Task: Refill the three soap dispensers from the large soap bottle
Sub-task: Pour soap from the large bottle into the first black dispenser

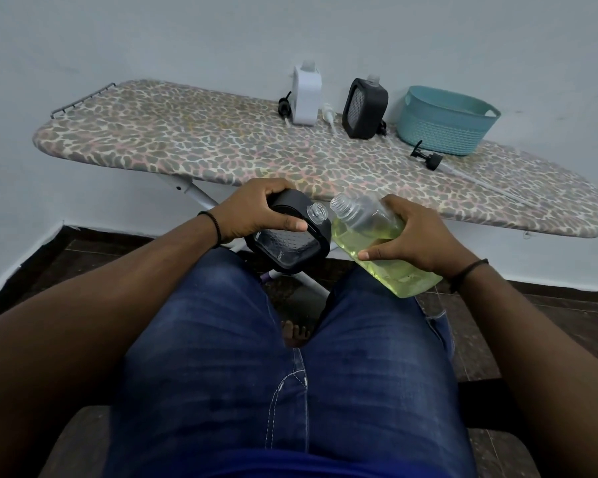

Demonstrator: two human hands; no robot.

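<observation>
My left hand (256,210) grips a black soap dispenser (287,241) over my lap, its pump off and its clear threaded neck open. My right hand (416,232) holds the large clear soap bottle (377,246), which is tilted toward the left and holds yellow-green soap. The bottle's open mouth sits right beside the dispenser's neck. At the back of the ironing board (187,146) stand a white dispenser (306,94) and a second black dispenser (364,106), both without pumps.
Loose pump heads lie on the board: a black pump (285,105) left of the white dispenser, a white pump (328,113) between the dispensers, and another black pump (427,157) in front of a teal basket (446,120). A wall runs close behind.
</observation>
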